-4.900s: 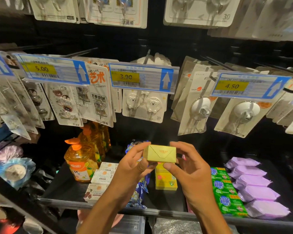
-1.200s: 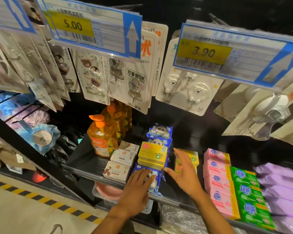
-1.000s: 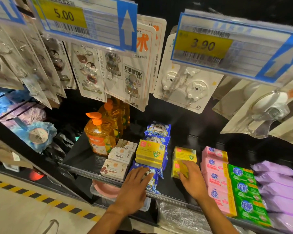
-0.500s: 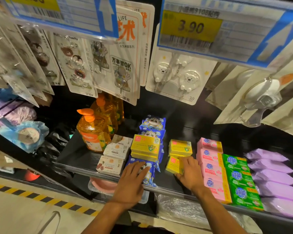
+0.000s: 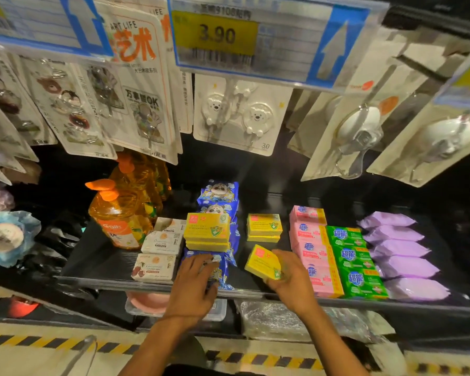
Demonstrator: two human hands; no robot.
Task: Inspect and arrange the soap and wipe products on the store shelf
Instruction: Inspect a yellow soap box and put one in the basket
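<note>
My right hand (image 5: pixel 289 278) grips a yellow soap box (image 5: pixel 261 262), tilted and lifted a little off the black shelf (image 5: pixel 103 264). Behind it stands a stack of yellow soap boxes (image 5: pixel 263 227). My left hand (image 5: pixel 194 283) rests with spread fingers on a blue wipe pack (image 5: pixel 223 263) at the shelf's front edge. Another stack of yellow soap boxes (image 5: pixel 207 231) sits on top of the row of blue wipe packs (image 5: pixel 219 192). Right of my right hand lie pink soap bars (image 5: pixel 314 248), green soap bars (image 5: pixel 352 256) and purple wipe packs (image 5: pixel 399 251).
White soap boxes (image 5: pixel 158 253) and orange pump bottles (image 5: pixel 117 215) fill the shelf's left part. Carded hooks (image 5: pixel 238 118) and price tags (image 5: pixel 255 39) hang low above the shelf. A lower shelf holds a pink bowl (image 5: pixel 147 301). Hazard-striped floor (image 5: pixel 25 341) runs below.
My right hand has closed round the front yellow soap box and tipped it up off the shelf. My left hand stays on the blue wipe pack. The camera has moved closer.
</note>
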